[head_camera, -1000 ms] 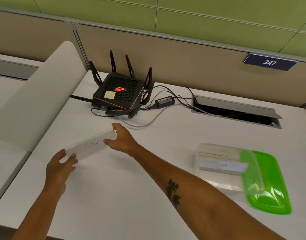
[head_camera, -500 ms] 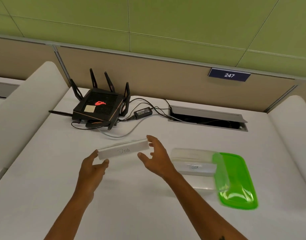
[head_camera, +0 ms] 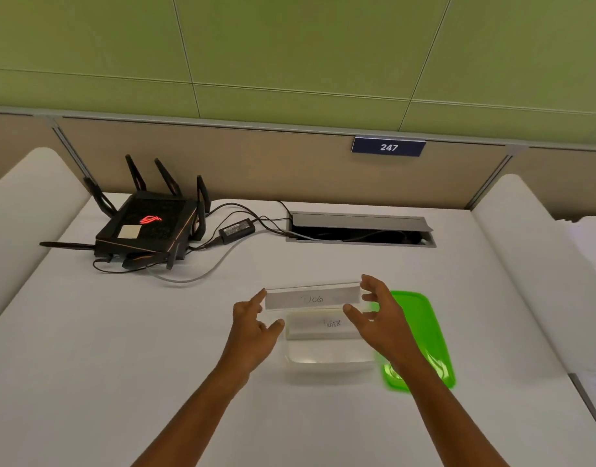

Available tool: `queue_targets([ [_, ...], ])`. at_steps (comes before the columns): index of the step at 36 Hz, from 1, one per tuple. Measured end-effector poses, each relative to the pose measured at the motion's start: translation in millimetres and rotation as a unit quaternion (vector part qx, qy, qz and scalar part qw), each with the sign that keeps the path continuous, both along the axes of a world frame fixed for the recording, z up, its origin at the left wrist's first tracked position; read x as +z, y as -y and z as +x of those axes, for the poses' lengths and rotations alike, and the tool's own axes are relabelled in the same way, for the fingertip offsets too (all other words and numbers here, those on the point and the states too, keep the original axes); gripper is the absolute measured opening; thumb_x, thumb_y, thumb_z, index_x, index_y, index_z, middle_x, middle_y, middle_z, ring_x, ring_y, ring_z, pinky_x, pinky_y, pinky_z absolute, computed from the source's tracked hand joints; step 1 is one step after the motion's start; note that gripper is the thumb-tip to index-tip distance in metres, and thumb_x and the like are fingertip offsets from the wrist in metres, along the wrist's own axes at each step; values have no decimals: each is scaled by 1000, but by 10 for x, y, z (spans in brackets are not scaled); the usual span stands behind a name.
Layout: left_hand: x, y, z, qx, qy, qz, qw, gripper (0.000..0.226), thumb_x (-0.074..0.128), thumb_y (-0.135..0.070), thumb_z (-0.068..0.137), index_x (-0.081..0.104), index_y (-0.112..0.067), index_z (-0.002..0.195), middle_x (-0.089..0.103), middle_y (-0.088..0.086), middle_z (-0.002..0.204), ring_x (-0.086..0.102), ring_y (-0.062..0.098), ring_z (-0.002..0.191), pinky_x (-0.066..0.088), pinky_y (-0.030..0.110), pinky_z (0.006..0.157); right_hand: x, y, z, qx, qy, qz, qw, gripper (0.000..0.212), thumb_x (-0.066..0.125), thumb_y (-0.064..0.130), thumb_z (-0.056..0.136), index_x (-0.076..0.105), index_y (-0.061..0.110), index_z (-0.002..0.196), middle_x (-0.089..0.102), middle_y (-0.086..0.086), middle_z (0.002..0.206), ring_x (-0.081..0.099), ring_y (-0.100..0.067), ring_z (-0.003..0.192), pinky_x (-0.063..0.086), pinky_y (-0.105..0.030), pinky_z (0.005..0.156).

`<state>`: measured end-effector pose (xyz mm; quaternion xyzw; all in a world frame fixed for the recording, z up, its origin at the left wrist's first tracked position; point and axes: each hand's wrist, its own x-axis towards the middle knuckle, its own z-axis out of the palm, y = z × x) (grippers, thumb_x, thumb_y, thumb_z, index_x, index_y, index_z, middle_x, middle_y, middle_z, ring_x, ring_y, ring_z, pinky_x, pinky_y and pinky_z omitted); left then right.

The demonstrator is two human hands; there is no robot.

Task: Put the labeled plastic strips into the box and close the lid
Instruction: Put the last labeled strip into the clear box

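Note:
A clear plastic strip labelled "DOG" (head_camera: 312, 297) is held level between my two hands, above the far edge of the clear open box (head_camera: 326, 362). My left hand (head_camera: 254, 323) grips its left end with the fingertips, and my right hand (head_camera: 379, 311) grips its right end. Inside the box lies a second strip labelled "TIGER" (head_camera: 318, 325). The green lid (head_camera: 424, 338) lies flat on the desk just right of the box, partly hidden by my right forearm.
A black router (head_camera: 148, 227) with antennas, its power adapter (head_camera: 237, 228) and cables sit at the back left. An open cable hatch (head_camera: 360, 229) is set into the white desk (head_camera: 121, 348) behind the box. White padded dividers stand at both sides.
Both hands have carried the "DOG" strip from the left side of the desk rightward, to above the box. The view has shifted right with them.

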<state>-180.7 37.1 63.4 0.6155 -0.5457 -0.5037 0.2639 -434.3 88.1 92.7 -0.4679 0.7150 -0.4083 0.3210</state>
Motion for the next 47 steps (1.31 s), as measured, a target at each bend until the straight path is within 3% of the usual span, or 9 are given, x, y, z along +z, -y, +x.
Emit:
queue_targets([
  [4, -15, -42, -258, -34, 1, 29, 999, 74, 70, -32, 94, 31, -43, 157, 44, -15, 118, 62, 11, 94, 48, 17, 69, -48, -92, -211, -21, 5, 20, 1000, 67, 81, 25, 87, 48, 28, 145, 56, 11, 135, 57, -7, 116, 52, -19, 76],
  [7, -29, -83, -391, -55, -10, 54, 997, 75, 69, -28, 95, 31, -40, 158, 58, -9, 111, 64, 10, 99, 49, 18, 72, -84, -138, -335, -41, 4, 28, 999, 66, 82, 25, 86, 49, 29, 144, 57, 11, 134, 59, -7, 110, 54, -26, 81],
  [13, -30, -81, -532, -76, -8, 66, 995, 67, 68, -21, 95, 39, -35, 154, 67, -3, 103, 64, 13, 90, 51, 24, 79, -148, -176, -495, -31, 6, 50, 998, 68, 81, 27, 87, 47, 26, 146, 57, 10, 134, 62, -10, 103, 57, -37, 89],
  [17, -40, -47, -531, -69, -1, 80, 994, 69, 68, -19, 96, 37, -31, 157, 68, 1, 105, 63, 15, 91, 52, 31, 89, -191, -146, -530, -14, 16, 58, 998, 69, 81, 29, 86, 46, 27, 145, 58, 10, 132, 65, -13, 100, 56, -29, 83],
  [22, -43, -49, -512, -63, 11, 87, 994, 68, 68, -19, 95, 39, -30, 156, 69, 4, 104, 64, 13, 78, 50, 26, 75, -232, -126, -553, 0, 22, 66, 998, 69, 81, 32, 85, 46, 30, 144, 59, 12, 130, 67, -9, 95, 49, -19, 75],
  [31, -39, -103, -564, -72, 42, 100, 992, 60, 66, -20, 95, 44, -27, 151, 71, 4, 96, 65, 11, 75, 49, 18, 63, -360, -126, -568, 18, -7, 102, 995, 71, 81, 35, 85, 46, 27, 146, 57, 7, 135, 67, -12, 84, 51, -21, 75],
  [36, -25, -77, -634, -85, 71, 119, 987, 53, 65, -20, 94, 48, -25, 144, 71, 9, 91, 63, 12, 71, 48, 19, 59, -443, -104, -583, 32, -21, 139, 990, 75, 80, 39, 84, 43, 27, 148, 54, -2, 146, 68, -27, 108, 53, -41, 100],
  [43, -17, -14, -717, -83, 109, 142, 980, 44, 61, -17, 85, 54, -20, 129, 75, 13, 87, 61, 18, 66, 48, 29, 59, -507, -61, -556, 45, -35, 146, 988, 76, 79, 40, 84, 43, 24, 148, 55, -6, 146, 60, -17, 100, 51, -34, 100],
  [47, -40, 17, -731, -86, 111, 146, 979, 41, 60, -16, 80, 56, -18, 121, 77, 16, 90, 63, 22, 68, 49, 35, 62, -534, -37, -540, 44, -53, 153, 986, 75, 79, 39, 85, 43, 23, 148, 57, -5, 144, 61, -22, 119, 41, -24, 91],
])
